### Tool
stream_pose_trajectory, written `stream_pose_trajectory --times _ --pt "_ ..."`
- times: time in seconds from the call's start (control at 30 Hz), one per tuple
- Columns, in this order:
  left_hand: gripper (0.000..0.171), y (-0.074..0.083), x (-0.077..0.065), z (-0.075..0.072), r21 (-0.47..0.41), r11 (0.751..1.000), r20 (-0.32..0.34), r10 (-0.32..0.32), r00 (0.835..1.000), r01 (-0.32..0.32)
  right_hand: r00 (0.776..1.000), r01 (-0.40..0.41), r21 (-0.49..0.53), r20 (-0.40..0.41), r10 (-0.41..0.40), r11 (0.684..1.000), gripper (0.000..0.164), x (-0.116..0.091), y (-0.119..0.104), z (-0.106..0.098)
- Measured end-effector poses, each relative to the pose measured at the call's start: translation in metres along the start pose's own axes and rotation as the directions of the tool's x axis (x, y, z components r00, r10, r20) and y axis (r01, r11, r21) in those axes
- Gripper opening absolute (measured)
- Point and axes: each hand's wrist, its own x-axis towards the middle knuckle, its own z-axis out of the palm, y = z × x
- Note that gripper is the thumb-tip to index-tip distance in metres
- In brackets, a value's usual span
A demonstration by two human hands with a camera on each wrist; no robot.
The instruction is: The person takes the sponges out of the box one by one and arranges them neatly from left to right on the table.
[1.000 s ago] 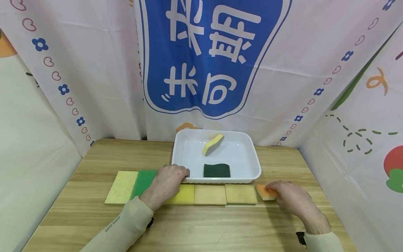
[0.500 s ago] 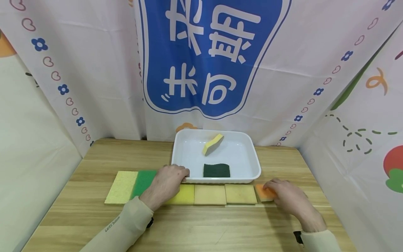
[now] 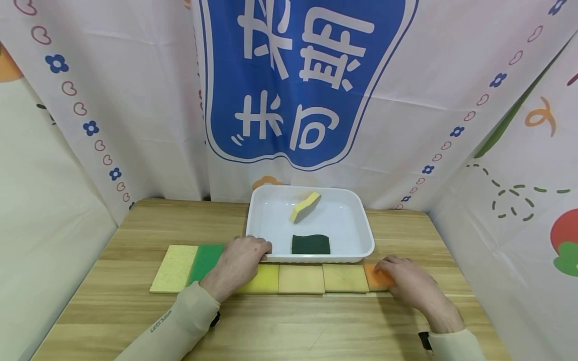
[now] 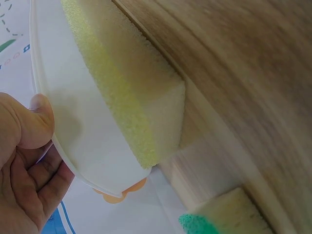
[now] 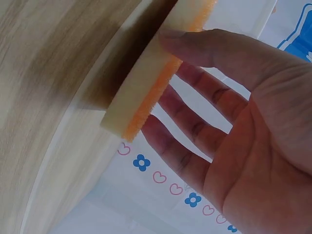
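In the head view my left hand grips the near left rim of a white tray. The left wrist view shows its thumb on one face of the tray wall and its fingers behind. With thumb and fingers my right hand pinches an orange sponge at the right end of a row of sponges. The right wrist view shows the cream layer and orange layer of this sponge, close above the table. Beside it lies a beige-yellow sponge. A dark green sponge or pad is in the tray.
Leftward the row continues with a beige sponge, a yellow sponge, a green sponge and a pale yellow sponge. A bent yellow-and-grey sponge leans inside the tray. Printed curtains border the wooden table.
My right hand has shifted slightly left with the orange sponge, which has gone from tilted to nearly flat, against the beige-yellow one. My left hand has stayed on the tray rim.
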Motion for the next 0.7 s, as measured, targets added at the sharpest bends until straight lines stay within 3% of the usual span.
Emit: stream_pose_trajectory --times 0.2,0.4,0.6,0.7 --pt "0.020 0.000 0.000 0.000 0.001 1.000 -0.007 0.003 1.000 -0.003 1.000 0.004 0.046 0.027 -0.005 0.999 0.051 0.000 0.001 0.000" --pt "0.020 0.001 0.001 0.000 -0.003 1.000 0.000 0.001 1.000 -0.001 0.997 -0.016 0.047 0.070 0.013 0.999 0.043 -0.001 -0.002 -0.007" --pt "0.020 0.001 0.001 0.000 -0.003 1.000 0.005 -0.005 1.000 0.005 1.000 0.030 0.000 0.004 -0.030 1.000 0.035 -0.001 -0.017 -0.021" --pt "0.020 0.001 0.001 0.000 -0.005 1.000 -0.001 -0.004 1.000 0.004 0.999 0.041 -0.013 -0.028 -0.041 0.999 0.039 0.000 -0.028 -0.028"
